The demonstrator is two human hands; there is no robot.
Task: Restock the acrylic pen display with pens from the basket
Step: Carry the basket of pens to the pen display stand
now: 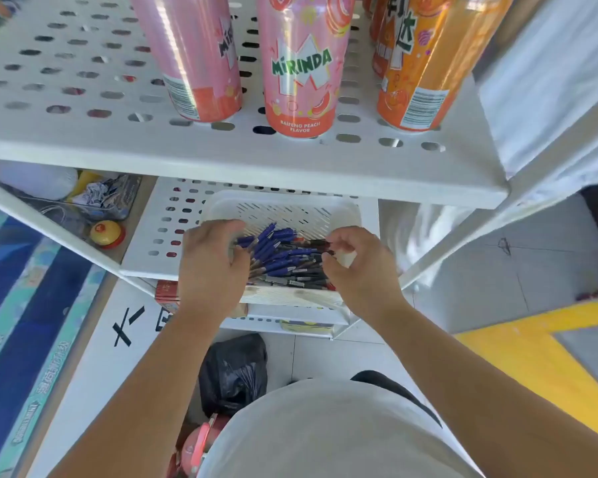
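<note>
1. Pale floor tiles (325, 353) lie nearest, with a black bag (233, 372) on them.
2. Left hand (212, 270) curls over the left side of the blue pens (277, 260); its fingertips are hidden, so I cannot tell if it grips any.
3. Right hand (359, 267) pinches a dark pen (320, 242) by its end.
4. Pens lie heaped in the white basket (283, 208) on the lower shelf (159, 215).
5. Farther off, soda cans (302, 70) stand on the upper shelf (83, 132).
</note>
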